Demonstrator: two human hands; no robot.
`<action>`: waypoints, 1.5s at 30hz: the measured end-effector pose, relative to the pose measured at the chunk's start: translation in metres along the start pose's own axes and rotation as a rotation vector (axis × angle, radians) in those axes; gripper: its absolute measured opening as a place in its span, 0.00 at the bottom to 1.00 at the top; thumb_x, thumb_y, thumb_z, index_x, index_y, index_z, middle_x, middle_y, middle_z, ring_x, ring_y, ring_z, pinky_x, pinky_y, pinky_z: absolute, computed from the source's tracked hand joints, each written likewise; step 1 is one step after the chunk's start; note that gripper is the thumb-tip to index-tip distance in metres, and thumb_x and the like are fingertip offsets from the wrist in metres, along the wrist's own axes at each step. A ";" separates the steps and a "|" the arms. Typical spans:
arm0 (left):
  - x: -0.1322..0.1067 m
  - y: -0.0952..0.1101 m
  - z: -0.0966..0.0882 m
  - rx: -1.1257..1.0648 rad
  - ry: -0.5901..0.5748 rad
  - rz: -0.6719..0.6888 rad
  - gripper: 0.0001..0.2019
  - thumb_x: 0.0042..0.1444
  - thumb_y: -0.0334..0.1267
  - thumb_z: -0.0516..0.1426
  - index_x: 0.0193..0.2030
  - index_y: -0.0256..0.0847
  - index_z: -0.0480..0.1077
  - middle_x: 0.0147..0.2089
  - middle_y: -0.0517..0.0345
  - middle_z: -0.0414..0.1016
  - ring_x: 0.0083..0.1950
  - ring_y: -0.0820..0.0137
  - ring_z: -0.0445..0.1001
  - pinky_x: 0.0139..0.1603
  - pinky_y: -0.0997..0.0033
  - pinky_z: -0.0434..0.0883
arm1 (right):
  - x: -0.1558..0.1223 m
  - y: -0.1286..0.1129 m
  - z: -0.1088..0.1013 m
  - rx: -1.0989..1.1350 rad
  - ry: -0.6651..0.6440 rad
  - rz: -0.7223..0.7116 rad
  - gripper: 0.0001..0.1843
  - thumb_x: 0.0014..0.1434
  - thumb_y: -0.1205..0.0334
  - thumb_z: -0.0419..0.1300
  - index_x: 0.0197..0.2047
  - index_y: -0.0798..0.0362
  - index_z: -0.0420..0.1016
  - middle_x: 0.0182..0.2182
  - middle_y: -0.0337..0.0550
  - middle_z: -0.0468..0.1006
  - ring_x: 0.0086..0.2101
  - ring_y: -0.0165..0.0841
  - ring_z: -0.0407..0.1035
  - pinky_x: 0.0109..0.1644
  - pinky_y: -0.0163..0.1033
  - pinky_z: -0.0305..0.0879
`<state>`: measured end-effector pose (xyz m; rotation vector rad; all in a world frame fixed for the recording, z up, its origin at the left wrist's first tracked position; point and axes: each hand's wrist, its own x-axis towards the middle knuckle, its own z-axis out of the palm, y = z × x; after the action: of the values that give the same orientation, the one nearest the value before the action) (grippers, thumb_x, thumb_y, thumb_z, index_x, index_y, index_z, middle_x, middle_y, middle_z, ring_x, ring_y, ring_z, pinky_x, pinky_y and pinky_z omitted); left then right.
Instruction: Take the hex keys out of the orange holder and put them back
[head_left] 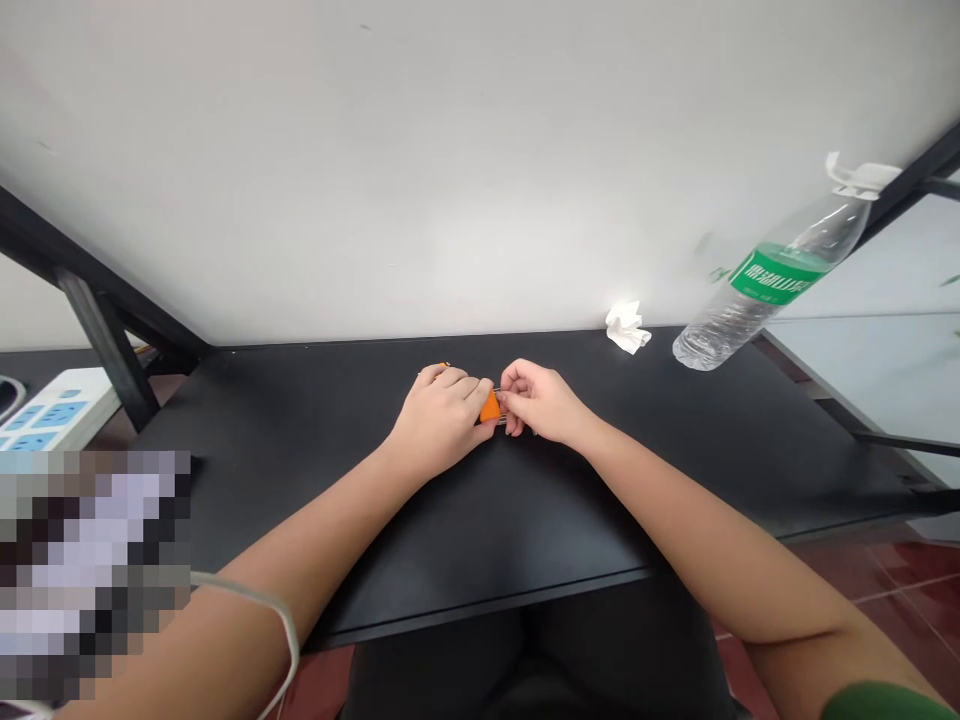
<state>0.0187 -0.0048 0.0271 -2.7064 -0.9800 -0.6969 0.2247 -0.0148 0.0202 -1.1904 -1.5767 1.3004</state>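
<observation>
My left hand rests on the black table with its fingers curled around a small orange object. My right hand meets it from the right, fingertips pinched on thin metal-looking parts sticking out of the orange object's end. Both hands touch at the middle of the table, near the wall. Most of the orange object is hidden under my left fingers, so I cannot name it.
A crumpled white tissue lies at the back right by the wall. A clear water bottle with a green label stands right of it. A white power strip sits at the far left. A white cable crosses my left forearm.
</observation>
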 end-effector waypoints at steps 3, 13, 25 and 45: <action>0.000 -0.001 0.000 0.035 0.024 0.012 0.09 0.64 0.41 0.58 0.44 0.41 0.76 0.38 0.49 0.80 0.45 0.56 0.78 0.55 0.50 0.69 | 0.000 -0.001 0.004 0.088 0.015 0.003 0.10 0.61 0.61 0.62 0.46 0.49 0.70 0.22 0.31 0.77 0.21 0.31 0.74 0.24 0.34 0.72; -0.002 -0.012 0.002 0.070 0.017 0.005 0.12 0.62 0.43 0.60 0.50 0.42 0.76 0.41 0.51 0.83 0.49 0.53 0.78 0.52 0.49 0.67 | 0.004 0.006 0.003 0.410 0.127 0.065 0.14 0.53 0.56 0.71 0.35 0.52 0.71 0.23 0.35 0.77 0.19 0.26 0.67 0.20 0.31 0.64; -0.009 -0.025 0.009 0.142 -0.057 -0.071 0.14 0.59 0.46 0.61 0.47 0.39 0.76 0.39 0.50 0.82 0.48 0.54 0.79 0.46 0.55 0.68 | 0.009 0.021 -0.033 0.111 0.215 0.198 0.07 0.55 0.69 0.63 0.32 0.52 0.68 0.22 0.37 0.75 0.18 0.28 0.68 0.19 0.32 0.64; -0.014 -0.029 0.006 0.107 -0.114 -0.130 0.16 0.60 0.49 0.61 0.49 0.41 0.76 0.40 0.51 0.83 0.44 0.55 0.79 0.42 0.56 0.70 | 0.002 0.016 -0.062 -0.741 0.058 0.180 0.05 0.62 0.61 0.60 0.35 0.49 0.77 0.32 0.37 0.81 0.31 0.31 0.71 0.34 0.35 0.61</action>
<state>-0.0073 0.0110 0.0156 -2.6323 -1.1935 -0.5009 0.2858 0.0055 0.0165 -1.8269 -2.0188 0.7707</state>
